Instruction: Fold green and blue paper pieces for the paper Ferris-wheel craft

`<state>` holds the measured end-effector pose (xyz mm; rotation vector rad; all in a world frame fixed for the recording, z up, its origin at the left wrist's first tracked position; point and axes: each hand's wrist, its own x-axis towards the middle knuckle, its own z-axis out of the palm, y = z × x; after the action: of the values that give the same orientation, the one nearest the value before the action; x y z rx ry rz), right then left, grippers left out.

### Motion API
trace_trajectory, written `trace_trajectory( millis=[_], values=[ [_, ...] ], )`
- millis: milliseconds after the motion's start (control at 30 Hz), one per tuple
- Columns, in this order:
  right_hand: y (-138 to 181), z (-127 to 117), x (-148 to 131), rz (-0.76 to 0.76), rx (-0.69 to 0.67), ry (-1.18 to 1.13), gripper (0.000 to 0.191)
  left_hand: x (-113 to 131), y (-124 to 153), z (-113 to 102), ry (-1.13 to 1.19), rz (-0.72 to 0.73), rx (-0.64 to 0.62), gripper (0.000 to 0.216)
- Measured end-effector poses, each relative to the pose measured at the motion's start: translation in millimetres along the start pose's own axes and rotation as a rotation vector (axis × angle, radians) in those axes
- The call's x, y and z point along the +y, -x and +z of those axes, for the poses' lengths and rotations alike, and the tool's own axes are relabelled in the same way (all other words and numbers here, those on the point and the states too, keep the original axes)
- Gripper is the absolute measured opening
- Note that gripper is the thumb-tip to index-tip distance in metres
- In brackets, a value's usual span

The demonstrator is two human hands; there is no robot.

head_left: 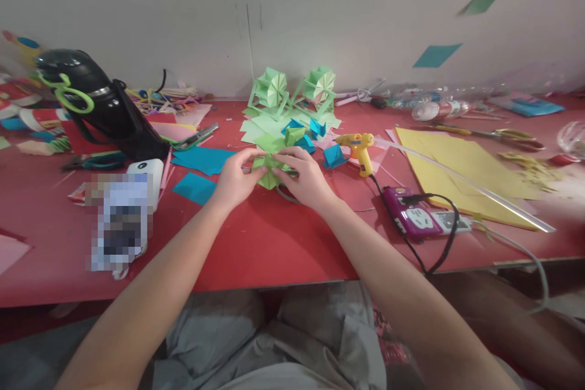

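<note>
Between my two hands is a folded light-green paper piece (269, 178), its creases fanning out toward me. My left hand (236, 180) pinches its left side with thumb and fingers. On the other side my right hand (305, 177) grips it, thumb and fingertips pressed to the paper. Just beyond lie light-green paper sheets (256, 129) and small folded blue paper pieces (333, 156). Two finished-looking green paper wheels (270, 88) on folded stands rise at the back. Blue paper sheets (203, 159) lie left of my left hand.
A yellow glue gun (361, 149) with a clear glue stick lies to the right, its cord near a purple power strip (406, 213). Yellow paper (457, 170) and scissors (498, 136) are farther right. A black bottle (105, 103) and a phone (123, 219) sit at left.
</note>
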<state>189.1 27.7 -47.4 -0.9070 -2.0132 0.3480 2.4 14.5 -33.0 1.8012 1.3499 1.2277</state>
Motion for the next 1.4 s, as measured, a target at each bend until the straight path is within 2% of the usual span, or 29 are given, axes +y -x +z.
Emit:
trace_trajectory(
  millis=[200, 533, 667, 767, 900, 1100, 1233, 1333, 1400],
  values=[
    [-0.6, 1.5, -0.3, 0.033, 0.032, -0.076, 0.014, 2.5, 0.4, 0.0, -0.013, -0.014, -0.010, 0.019],
    [-3.5, -7.3, -11.4, -0.075, -0.004, -0.113, 0.015, 2.4, -0.6, -1.7, 0.039, -0.055, -0.105, 0.015],
    [-3.2, -6.8, -12.9, -0.088, -0.003, -0.132, 0.013, 0.8, -1.4, -1.8, 0.037, -0.079, -0.081, 0.016],
    [-2.8, -5.0, -12.5, -0.032, 0.034, -0.116, 0.012, -0.6, -1.9, -0.8, 0.083, -0.106, -0.035, 0.017],
    [-2.8, -4.3, -10.0, 0.111, 0.124, -0.111, 0.021, -0.2, -2.2, 0.8, 0.166, -0.106, -0.004, 0.017],
    [-3.9, -5.6, -7.4, 0.203, 0.122, -0.158, 0.016, 6.4, -0.2, 3.0, 0.209, -0.151, -0.032, 0.021],
    [-6.3, -11.2, -6.4, 0.292, 0.024, -0.279, 0.020, 8.9, 1.9, -1.5, 0.254, -0.209, -0.199, 0.023],
    [-7.3, -16.3, -6.3, 0.344, -0.141, -0.380, 0.024, 5.7, 1.7, -9.6, 0.119, -0.167, -0.327, 0.024],
    [-7.0, -17.8, -7.2, 0.344, -0.232, -0.411, 0.024, 2.7, 1.2, -15.9, 0.032, -0.119, -0.354, 0.025]
  ],
)
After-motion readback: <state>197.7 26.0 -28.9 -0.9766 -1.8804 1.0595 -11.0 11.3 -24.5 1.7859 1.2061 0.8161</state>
